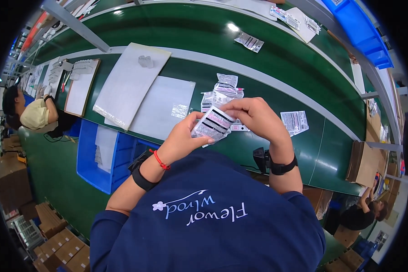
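Both hands, left [182,136] and right [254,115], pinch a white labelled packet [212,123]; more packets [224,90] lie beyond.

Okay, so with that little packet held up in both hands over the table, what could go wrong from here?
1. The small printed packet is pinched only by the fingertips of the left hand and right hand, so it might slip and drop among the pile of similar clear packets just beyond, and get mixed up.
2. It is held over the table's near edge, above the person's lap, so a dropped packet could fall off the table.
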### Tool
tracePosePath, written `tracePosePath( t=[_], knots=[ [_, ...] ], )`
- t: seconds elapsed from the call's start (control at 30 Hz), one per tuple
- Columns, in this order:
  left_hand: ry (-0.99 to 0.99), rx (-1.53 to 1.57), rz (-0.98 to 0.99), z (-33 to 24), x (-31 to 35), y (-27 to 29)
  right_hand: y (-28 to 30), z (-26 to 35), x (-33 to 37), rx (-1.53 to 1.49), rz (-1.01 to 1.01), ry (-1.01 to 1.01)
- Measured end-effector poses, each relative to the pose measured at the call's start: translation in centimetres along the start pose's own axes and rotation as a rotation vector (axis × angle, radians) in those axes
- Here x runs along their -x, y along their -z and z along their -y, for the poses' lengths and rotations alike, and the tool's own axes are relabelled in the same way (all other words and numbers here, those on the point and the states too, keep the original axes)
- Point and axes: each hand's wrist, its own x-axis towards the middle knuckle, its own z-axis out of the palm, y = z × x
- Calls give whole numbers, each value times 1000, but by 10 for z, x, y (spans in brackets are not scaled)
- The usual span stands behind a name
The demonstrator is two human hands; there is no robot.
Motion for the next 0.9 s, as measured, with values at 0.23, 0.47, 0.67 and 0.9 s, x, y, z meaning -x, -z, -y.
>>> tracePosePath(
  t=[0.23,0.47,0.67,0.9],
  knots=[
    [-42,-192,-34,0,-3,0,5,0,3,-54,98,-113],
    [75,-90,-37,-9,-9,-9,9,-1,7,-56,106,-134],
    [-10,-40,-119,-4,-5,-16,3,-15,5,-87,80,42],
    [66,10,-217,-3,5,3,-1,-12,-17,-151,140,-117]
  ],
)
